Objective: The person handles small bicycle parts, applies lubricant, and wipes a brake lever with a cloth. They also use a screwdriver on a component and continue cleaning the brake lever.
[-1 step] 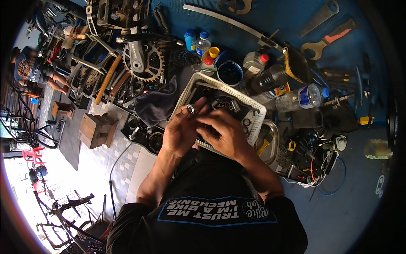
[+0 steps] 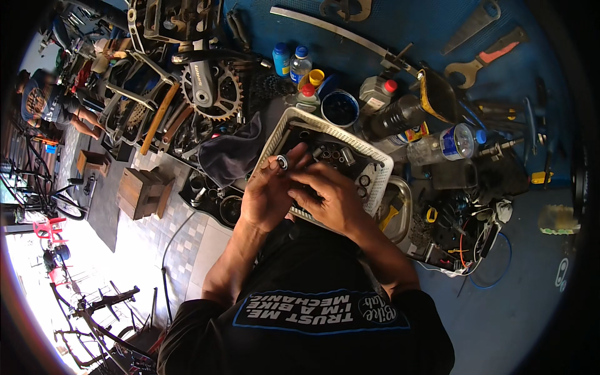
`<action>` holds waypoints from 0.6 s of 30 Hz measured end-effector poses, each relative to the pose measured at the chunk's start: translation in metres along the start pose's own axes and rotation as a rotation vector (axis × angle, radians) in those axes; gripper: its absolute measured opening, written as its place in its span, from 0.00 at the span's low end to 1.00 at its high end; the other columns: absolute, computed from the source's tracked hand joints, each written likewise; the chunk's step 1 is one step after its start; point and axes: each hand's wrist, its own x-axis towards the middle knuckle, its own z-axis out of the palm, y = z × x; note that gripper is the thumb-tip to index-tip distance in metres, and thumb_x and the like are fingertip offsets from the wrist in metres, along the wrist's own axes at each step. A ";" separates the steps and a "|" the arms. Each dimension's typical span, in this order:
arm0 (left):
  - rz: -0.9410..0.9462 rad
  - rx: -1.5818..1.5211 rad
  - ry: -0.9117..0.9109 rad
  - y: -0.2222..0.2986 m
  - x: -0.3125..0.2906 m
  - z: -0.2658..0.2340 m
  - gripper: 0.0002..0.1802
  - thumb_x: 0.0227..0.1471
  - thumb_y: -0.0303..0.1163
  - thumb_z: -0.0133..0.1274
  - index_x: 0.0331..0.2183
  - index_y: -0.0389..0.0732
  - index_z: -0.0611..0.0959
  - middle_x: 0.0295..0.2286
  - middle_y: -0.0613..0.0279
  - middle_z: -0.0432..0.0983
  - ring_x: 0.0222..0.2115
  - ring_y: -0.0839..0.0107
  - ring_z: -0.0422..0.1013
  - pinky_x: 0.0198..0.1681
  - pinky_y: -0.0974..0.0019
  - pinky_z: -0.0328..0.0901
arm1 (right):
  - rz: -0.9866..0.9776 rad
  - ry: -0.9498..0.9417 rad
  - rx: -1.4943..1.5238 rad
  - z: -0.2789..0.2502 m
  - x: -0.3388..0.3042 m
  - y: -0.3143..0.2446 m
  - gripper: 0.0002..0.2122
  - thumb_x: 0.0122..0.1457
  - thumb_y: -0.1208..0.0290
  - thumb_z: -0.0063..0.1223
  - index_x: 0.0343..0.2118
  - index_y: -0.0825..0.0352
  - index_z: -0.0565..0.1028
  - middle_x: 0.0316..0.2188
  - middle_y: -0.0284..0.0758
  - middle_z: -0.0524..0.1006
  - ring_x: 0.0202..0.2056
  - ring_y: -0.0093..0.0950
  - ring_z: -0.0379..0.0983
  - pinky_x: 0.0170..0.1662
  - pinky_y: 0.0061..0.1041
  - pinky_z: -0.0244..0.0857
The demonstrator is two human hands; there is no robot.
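My left hand (image 2: 265,197) pinches a small shiny metal ring (image 2: 282,162), which looks like a bearing, between the thumb and fingers. Close beside it, my right hand (image 2: 330,195) has its fingers bent inward against the left fingers; whatever they may hold is hidden. Both hands are over the near left side of a cream plastic basket (image 2: 382,164). Inside the basket lie several small metal rings and a short metal cylinder (image 2: 347,156).
Behind the basket stand an open blue tub (image 2: 340,107), a grey bottle with a red cap (image 2: 379,94) and a clear water bottle (image 2: 459,142). A crankset (image 2: 209,90) and dark cloth (image 2: 231,153) are leftward. Right of the basket sits a metal tray (image 2: 403,234).
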 end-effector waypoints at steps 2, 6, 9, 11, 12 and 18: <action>0.012 0.020 -0.072 0.001 0.000 0.006 0.21 0.64 0.43 0.53 0.54 0.44 0.80 0.63 0.49 0.67 0.66 0.53 0.60 0.69 0.47 0.54 | 0.003 -0.007 0.004 0.004 0.002 -0.002 0.15 0.55 0.67 0.69 0.45 0.63 0.83 0.40 0.36 0.79 0.39 0.34 0.81 0.39 0.31 0.76; 0.055 0.049 -0.087 0.002 0.007 0.003 0.16 0.63 0.40 0.55 0.48 0.43 0.81 0.62 0.46 0.67 0.66 0.52 0.60 0.69 0.46 0.55 | -0.010 -0.026 -0.044 0.007 0.006 0.003 0.13 0.55 0.66 0.68 0.43 0.61 0.82 0.36 0.34 0.80 0.37 0.34 0.81 0.40 0.31 0.76; 0.098 0.069 -0.062 -0.003 0.009 0.000 0.11 0.62 0.37 0.57 0.44 0.42 0.81 0.59 0.46 0.71 0.63 0.53 0.63 0.67 0.46 0.57 | -0.016 -0.011 -0.092 0.012 0.005 0.008 0.11 0.55 0.69 0.67 0.41 0.62 0.82 0.35 0.35 0.80 0.37 0.35 0.81 0.40 0.32 0.76; 0.130 0.103 -0.018 -0.003 0.008 0.006 0.09 0.63 0.35 0.57 0.42 0.42 0.81 0.56 0.48 0.75 0.59 0.56 0.68 0.64 0.48 0.61 | 0.009 0.028 0.019 0.008 0.009 0.009 0.09 0.56 0.72 0.66 0.41 0.63 0.83 0.36 0.35 0.80 0.36 0.34 0.81 0.39 0.32 0.76; 0.153 0.131 0.017 -0.003 0.009 0.003 0.08 0.63 0.34 0.56 0.42 0.41 0.82 0.53 0.50 0.77 0.57 0.58 0.70 0.62 0.50 0.63 | 0.023 0.047 0.074 0.005 0.011 0.010 0.09 0.57 0.74 0.66 0.40 0.64 0.83 0.36 0.36 0.81 0.36 0.34 0.81 0.38 0.31 0.75; 0.241 0.363 0.145 -0.002 0.008 -0.005 0.07 0.66 0.30 0.53 0.41 0.38 0.82 0.40 0.59 0.83 0.42 0.69 0.79 0.48 0.61 0.71 | 0.213 0.111 0.400 -0.019 0.021 0.007 0.10 0.63 0.76 0.63 0.47 0.67 0.82 0.33 0.31 0.82 0.30 0.14 0.76 0.31 0.16 0.70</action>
